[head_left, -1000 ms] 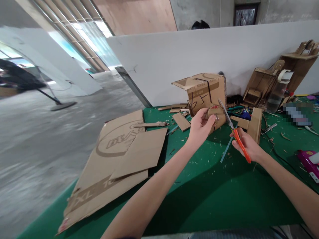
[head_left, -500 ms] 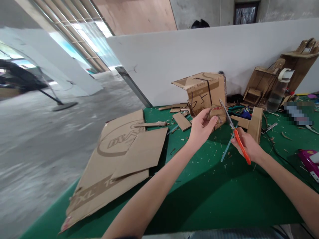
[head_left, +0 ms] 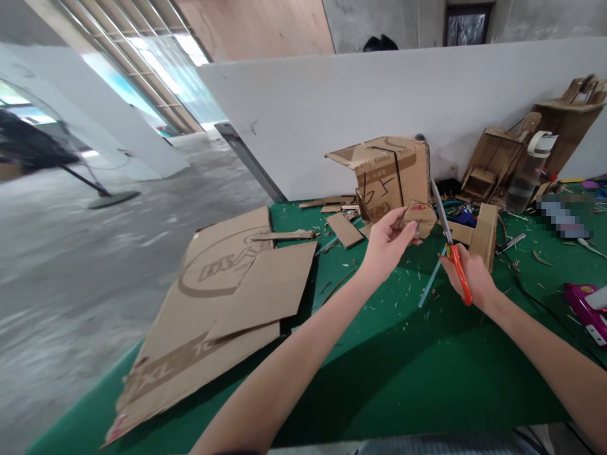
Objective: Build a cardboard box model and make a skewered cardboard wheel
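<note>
1. While the left hand pinches a small cardboard piece between thumb and fingers, the right hand is wrapped around the handles of a pair of scissors.
2. The small piece sits at the left hand's fingertips, above the table, with its free edge toward the right; a red mark shows on its upper face.
3. Seen from the head, that piece is to the left of the scissors and farther forward than the right hand. The blades point up and away, just beside its right edge; whether they touch it, I cannot tell.
4. The left hand's grip is narrow, and the right hand's fingers are curled, partly hidden behind the orange handles.
5. Behind the small piece stands a cardboard box with a dark band over it, near the white partition.
6. Below the right hand's thumb, a translucent stick lies slantwise on the green table. A cardboard strip lies just beyond that hand.
7. To the left of both hands, a large cardboard sheet lies flat, partly covered by a smaller sheet.
</note>
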A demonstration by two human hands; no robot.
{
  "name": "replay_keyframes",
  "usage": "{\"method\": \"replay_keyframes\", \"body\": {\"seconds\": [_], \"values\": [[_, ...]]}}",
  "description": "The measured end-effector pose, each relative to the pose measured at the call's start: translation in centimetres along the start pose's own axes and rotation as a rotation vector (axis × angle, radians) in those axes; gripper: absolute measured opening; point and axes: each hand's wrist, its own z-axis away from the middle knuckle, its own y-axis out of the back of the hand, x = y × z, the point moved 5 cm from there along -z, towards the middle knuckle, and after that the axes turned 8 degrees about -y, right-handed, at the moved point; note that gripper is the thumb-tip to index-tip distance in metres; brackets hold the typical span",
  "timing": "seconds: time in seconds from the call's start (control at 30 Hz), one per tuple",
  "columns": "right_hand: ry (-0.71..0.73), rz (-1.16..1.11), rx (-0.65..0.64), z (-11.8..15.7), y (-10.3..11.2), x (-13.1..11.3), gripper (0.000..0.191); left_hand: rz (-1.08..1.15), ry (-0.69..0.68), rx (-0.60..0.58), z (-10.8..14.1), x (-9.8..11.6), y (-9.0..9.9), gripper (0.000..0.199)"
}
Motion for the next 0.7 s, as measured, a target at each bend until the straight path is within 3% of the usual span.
{"method": "replay_keyframes", "body": {"seconds": [0.07,0.27,0.4,0.7], "values": [[0.024,-0.091,0.008,-0.1,0.2,0.3,0.026,0.059,0.023,0.002,-0.1,-0.1,0.0,0.037],[0.116,-0.307,-0.124,0.1,0.2,0.1,0.037,0.128,0.062,0.065,-0.4,-0.3,0.5,0.042],[0.171,-0.320,-0.123,0.2,0.0,-0.1,0.045,0.160,0.066,0.142,-0.6,-0.5,0.9,0.034],[0.203,-0.311,-0.195,0.3,-0.5,0.2,0.041,0.068,0.023,0.140,-0.8,0.4,1.5,0.029]]}}
